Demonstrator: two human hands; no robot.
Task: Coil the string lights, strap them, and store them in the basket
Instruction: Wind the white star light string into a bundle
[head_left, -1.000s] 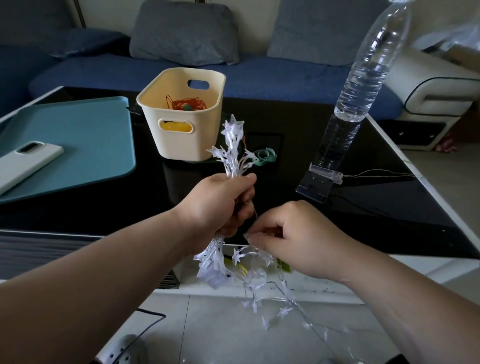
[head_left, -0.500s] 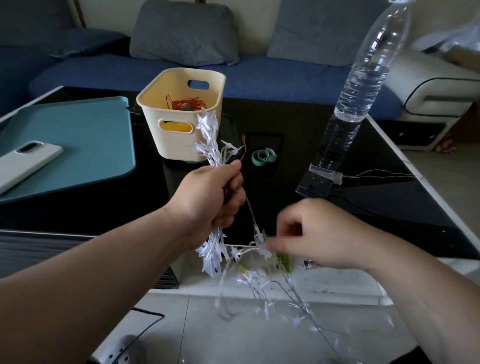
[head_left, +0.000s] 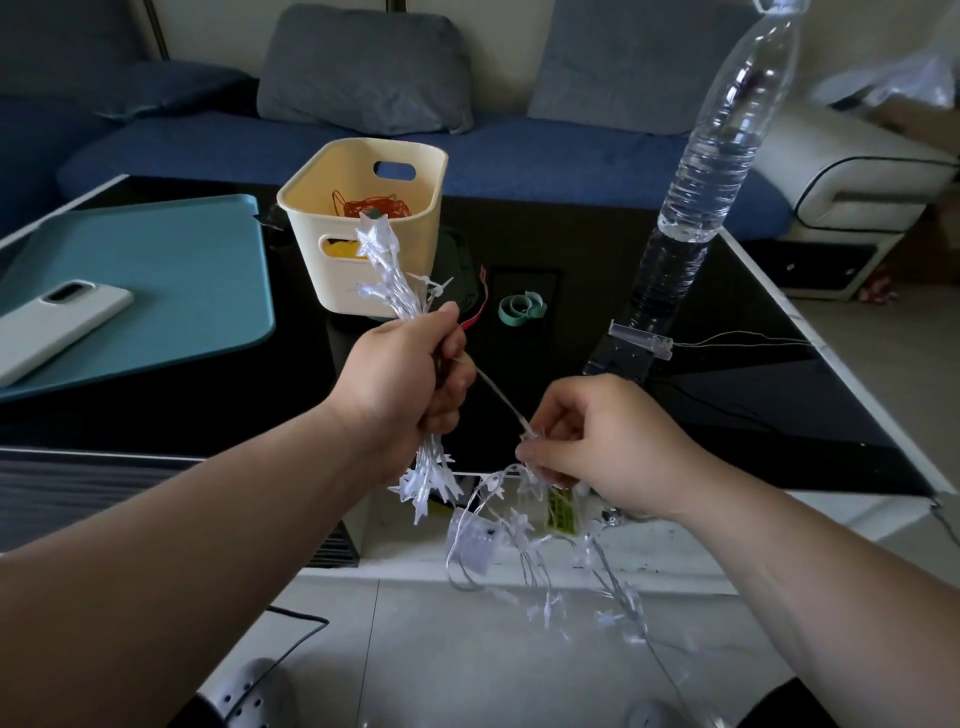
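Note:
My left hand (head_left: 402, 376) grips a folded bundle of white star string lights (head_left: 392, 270), whose ends stick out above and below the fist. A taut wire runs from that fist down to my right hand (head_left: 597, 441), which pinches the strand. Below it the loose rest of the string (head_left: 540, 566) hangs tangled toward the floor. A cream basket (head_left: 358, 171) stands on the black table behind the bundle and holds a coil of orange wire. A green strap (head_left: 522, 307) lies curled on the table to the basket's right.
A tall clear water bottle (head_left: 722, 145) stands at the right, with a clear plastic box (head_left: 641, 340) and thin wires at its foot. A teal mat (head_left: 156, 280) carries a white phone (head_left: 57, 322) at the left. A blue sofa lies behind the table.
My left hand has shifted left and tilted the bundle's top to the left. My right hand drew away to the right and down, stretching a straight length of wire between the hands.

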